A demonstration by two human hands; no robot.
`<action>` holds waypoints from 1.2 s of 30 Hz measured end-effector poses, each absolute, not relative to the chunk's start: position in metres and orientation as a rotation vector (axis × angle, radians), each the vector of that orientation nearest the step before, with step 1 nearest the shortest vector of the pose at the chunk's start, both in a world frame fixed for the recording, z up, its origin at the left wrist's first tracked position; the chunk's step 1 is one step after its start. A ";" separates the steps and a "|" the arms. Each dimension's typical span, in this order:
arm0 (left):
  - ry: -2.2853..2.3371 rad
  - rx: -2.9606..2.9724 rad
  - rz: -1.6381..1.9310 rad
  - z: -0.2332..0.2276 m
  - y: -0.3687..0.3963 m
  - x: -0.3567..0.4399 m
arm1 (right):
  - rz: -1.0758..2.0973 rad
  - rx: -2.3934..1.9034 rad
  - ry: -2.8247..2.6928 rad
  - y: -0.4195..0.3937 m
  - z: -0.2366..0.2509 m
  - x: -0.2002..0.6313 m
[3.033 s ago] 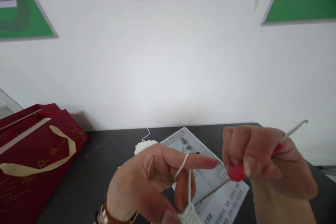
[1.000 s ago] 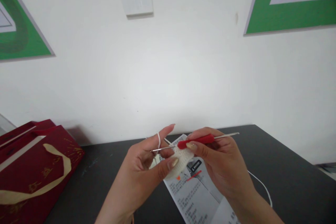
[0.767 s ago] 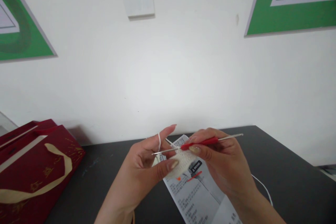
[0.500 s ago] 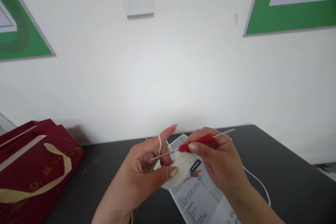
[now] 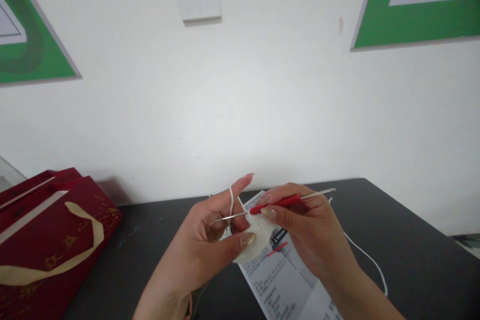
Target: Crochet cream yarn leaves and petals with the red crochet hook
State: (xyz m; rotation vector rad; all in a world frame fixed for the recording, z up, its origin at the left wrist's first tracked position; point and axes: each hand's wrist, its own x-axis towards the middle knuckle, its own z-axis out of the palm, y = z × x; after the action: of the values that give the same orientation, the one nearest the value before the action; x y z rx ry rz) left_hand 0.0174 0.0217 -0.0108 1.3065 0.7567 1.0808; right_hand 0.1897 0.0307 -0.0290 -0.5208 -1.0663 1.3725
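My left hand (image 5: 210, 240) pinches a small white crochet piece (image 5: 258, 241) between thumb and fingers. A strand of white yarn (image 5: 231, 199) loops over its raised index finger. In my right hand (image 5: 300, 225) is a crochet hook (image 5: 279, 203) with a red grip and metal shafts at both ends. The hook lies nearly level along the top edge of the crochet piece, its left tip reaching in front of my left palm. Whether the tip has caught the yarn is too small to tell.
Under my hands a printed paper sheet (image 5: 277, 285) with a red mark lies on the dark table (image 5: 405, 250). More white yarn (image 5: 365, 255) trails to the right. Dark red gift bags (image 5: 56, 240) with a gold ribbon stand at left. A white wall (image 5: 232, 95) rises behind.
The hook has shifted slightly left and lies flatter, its left tip a little higher and now by the yarn loop. Both hands keep their grip; the view has shifted slightly.
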 end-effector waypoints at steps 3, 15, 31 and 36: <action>0.696 1.163 1.051 -0.010 0.022 0.012 | 1.363 -0.529 -1.083 0.031 -0.028 0.191; 0.019 0.866 0.997 -0.059 0.072 0.015 | 1.651 -0.369 -0.806 0.031 -0.022 0.189; 0.073 0.839 1.182 -0.064 0.066 0.035 | 1.066 -0.542 -0.820 0.039 -0.028 0.190; 0.250 0.773 1.411 -0.038 0.039 0.056 | 0.624 -0.540 -0.983 0.031 -0.036 0.184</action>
State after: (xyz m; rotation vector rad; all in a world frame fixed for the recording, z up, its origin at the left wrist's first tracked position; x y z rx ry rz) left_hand 0.0563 0.0387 -0.0380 0.7728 0.2504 1.4107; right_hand 0.1842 0.0306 -0.0356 -0.5397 -0.9832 0.6242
